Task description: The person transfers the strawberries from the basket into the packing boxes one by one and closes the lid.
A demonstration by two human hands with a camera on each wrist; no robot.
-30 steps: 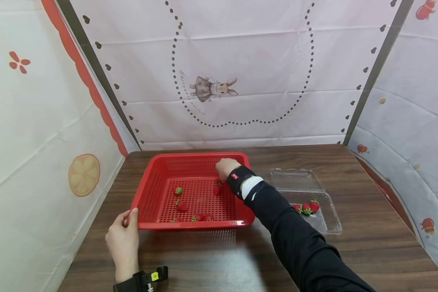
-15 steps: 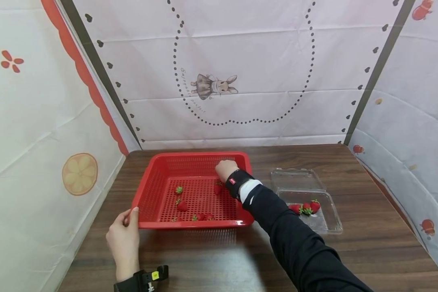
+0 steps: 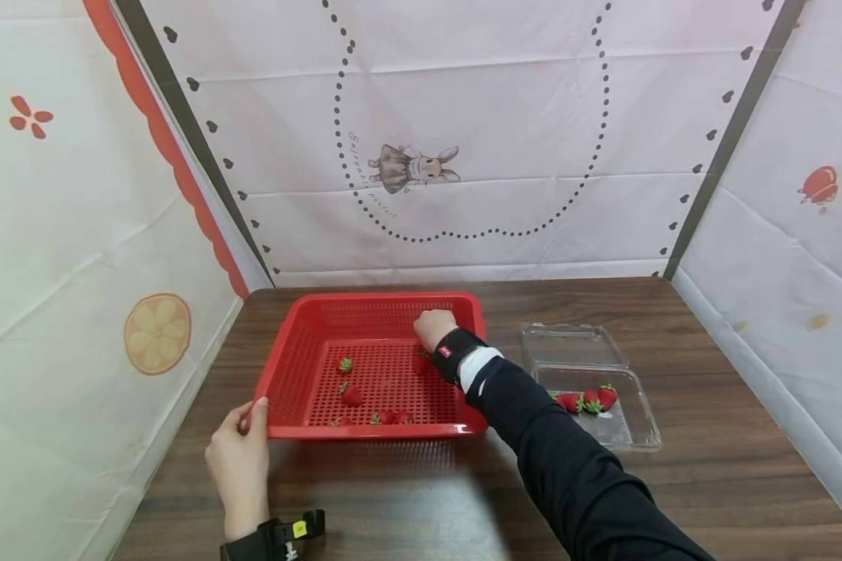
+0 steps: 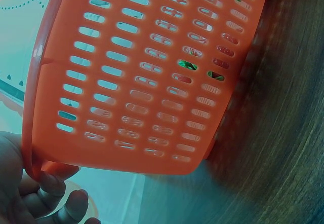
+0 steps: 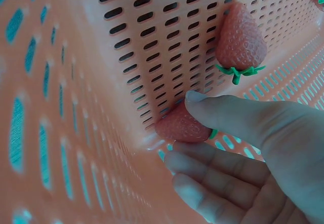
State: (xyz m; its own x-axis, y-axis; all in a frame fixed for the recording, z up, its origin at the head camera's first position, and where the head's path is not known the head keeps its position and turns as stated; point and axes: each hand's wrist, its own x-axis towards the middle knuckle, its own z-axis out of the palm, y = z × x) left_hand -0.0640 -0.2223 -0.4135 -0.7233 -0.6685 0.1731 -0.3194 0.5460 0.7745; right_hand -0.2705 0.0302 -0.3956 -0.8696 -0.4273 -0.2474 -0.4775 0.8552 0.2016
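My left hand (image 3: pixel 240 460) pinches the near left corner of a red plastic basket (image 3: pixel 375 432) between thumb and fingers. The left wrist view shows the slotted basket side (image 4: pixel 147 82) close up, with the fingers under the rim. Inside the basket's far right corner is my right hand (image 3: pixel 436 327). In the right wrist view its thumb and fingers close around a strawberry (image 5: pixel 182 125) lying in the corner; a second strawberry (image 5: pixel 242 39) with a green cap lies just beside it. Several more strawberries (image 3: pixel 351 395) are scattered over the basket floor.
To the basket's right, a clear hinged plastic box (image 3: pixel 620 425) stands with its lid (image 3: pixel 568 343) folded back and several strawberries (image 3: pixel 591 401) inside. Both stand on a wooden table (image 3: pixel 393 499). Printed cloth walls (image 3: pixel 463 117) enclose the table's back and sides.
My right forearm has shifted slightly left, uncovering a little more of the strawberries in the clear box. Both hands keep their places at the basket.
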